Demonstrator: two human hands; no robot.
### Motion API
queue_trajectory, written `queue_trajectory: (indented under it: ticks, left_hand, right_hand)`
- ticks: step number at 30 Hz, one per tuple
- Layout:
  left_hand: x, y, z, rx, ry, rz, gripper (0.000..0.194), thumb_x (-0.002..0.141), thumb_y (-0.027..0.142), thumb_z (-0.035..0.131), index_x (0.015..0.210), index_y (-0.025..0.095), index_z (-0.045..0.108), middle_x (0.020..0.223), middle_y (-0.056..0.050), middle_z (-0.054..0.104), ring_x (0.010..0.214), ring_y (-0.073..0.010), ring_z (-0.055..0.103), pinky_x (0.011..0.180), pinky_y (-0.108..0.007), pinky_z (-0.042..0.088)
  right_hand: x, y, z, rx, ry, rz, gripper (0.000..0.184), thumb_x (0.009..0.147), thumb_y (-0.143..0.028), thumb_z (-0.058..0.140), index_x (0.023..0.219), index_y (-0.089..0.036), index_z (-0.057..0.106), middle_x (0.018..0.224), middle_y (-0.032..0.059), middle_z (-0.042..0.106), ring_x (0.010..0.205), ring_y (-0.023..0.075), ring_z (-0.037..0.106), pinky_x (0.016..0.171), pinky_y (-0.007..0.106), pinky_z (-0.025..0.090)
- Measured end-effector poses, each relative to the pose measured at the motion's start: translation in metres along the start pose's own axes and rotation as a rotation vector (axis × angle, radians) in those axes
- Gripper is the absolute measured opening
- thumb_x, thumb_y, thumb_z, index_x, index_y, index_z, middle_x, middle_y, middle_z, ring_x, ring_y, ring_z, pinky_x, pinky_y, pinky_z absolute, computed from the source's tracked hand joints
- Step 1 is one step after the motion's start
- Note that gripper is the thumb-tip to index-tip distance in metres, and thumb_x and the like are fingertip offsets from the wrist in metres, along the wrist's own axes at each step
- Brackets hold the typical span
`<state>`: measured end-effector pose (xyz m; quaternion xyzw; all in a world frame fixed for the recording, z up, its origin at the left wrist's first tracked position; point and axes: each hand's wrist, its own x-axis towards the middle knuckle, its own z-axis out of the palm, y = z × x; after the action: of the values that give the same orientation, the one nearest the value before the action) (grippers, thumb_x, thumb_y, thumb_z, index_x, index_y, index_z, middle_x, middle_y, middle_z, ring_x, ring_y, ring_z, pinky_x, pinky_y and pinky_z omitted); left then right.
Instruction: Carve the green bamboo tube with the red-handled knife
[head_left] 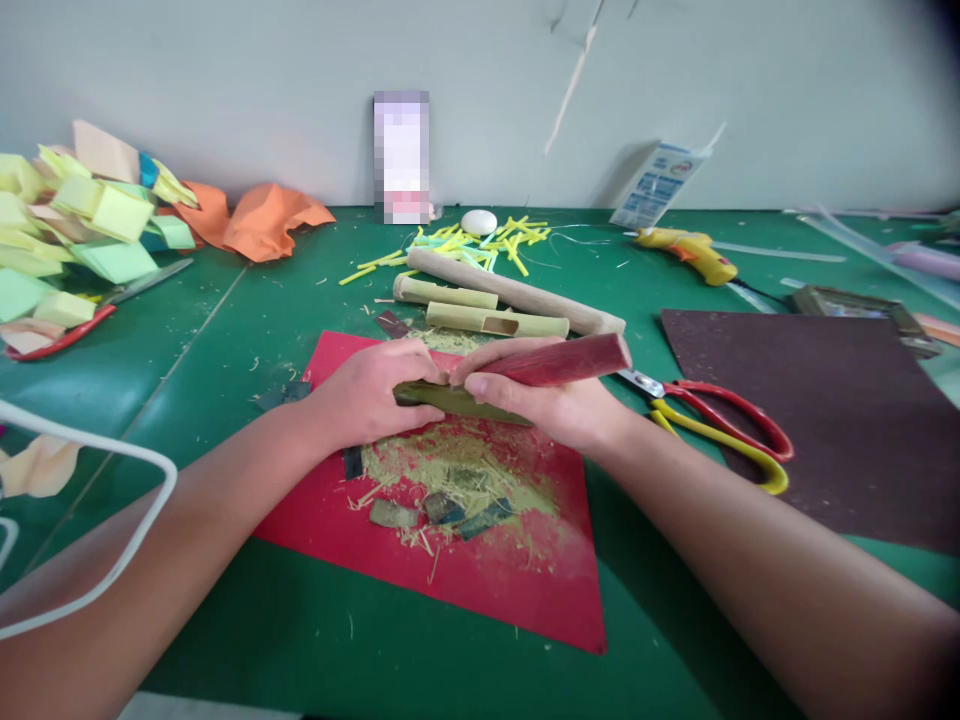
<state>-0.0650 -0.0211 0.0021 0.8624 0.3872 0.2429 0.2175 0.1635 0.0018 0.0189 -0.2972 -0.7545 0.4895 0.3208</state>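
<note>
My left hand (375,388) is closed on one end of a dark green bamboo tube (465,403), which lies sideways over the red mat (450,585). Gripped in my right hand (574,405) is a tool with a thick red wooden handle (566,360) that points up to the right. Its working end is hidden by my fingers near the tube's middle. Fine shavings (457,460) and several dark sandpaper-like scraps (486,518) are scattered below. Just behind my hands lie a pale bamboo tube with a cut-out slot (457,317), another pale tube (420,291) and a long wooden stick (517,290).
Scissors with red and yellow handles (720,420) lie right, against a dark brown sheet (810,400). Behind are a yellow glue gun (686,255), yellow cut straws (450,243) and a phone (401,160). Folded paper pieces (97,220) pile up left; a white wire frame (142,530) crosses near my left forearm.
</note>
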Motion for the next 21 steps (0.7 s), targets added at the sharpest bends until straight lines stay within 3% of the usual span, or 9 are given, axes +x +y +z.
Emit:
queue_trajectory:
  ticks: [15,21]
  left_hand:
    - [-0.0001,0.0011,0.0,-0.005,-0.001,-0.015,0.017,0.083,0.025,0.07,0.098,0.018,0.068,0.094,-0.004,0.062,0.088,-0.017,0.061,0.077,-0.03,0.048]
    - [-0.0001,-0.0004,0.0005,0.001,0.009,-0.016,0.022,0.082,0.026,0.071,0.102,0.018,0.068,0.095,-0.004,0.063,0.088,-0.0169,0.061,0.079,-0.03,0.049]
  right_hand:
    - [-0.0001,-0.0014,0.0016,-0.063,0.017,-0.004,0.017,0.082,-0.034,0.068,0.086,-0.018,0.073,0.087,0.0035,0.075,0.077,0.0147,0.066,0.071,0.027,0.053]
    - [0.0006,-0.0009,0.0009,-0.069,0.029,-0.034,0.014,0.079,-0.03,0.067,0.081,-0.017,0.072,0.079,0.0017,0.073,0.067,0.0117,0.061,0.062,0.024,0.049]
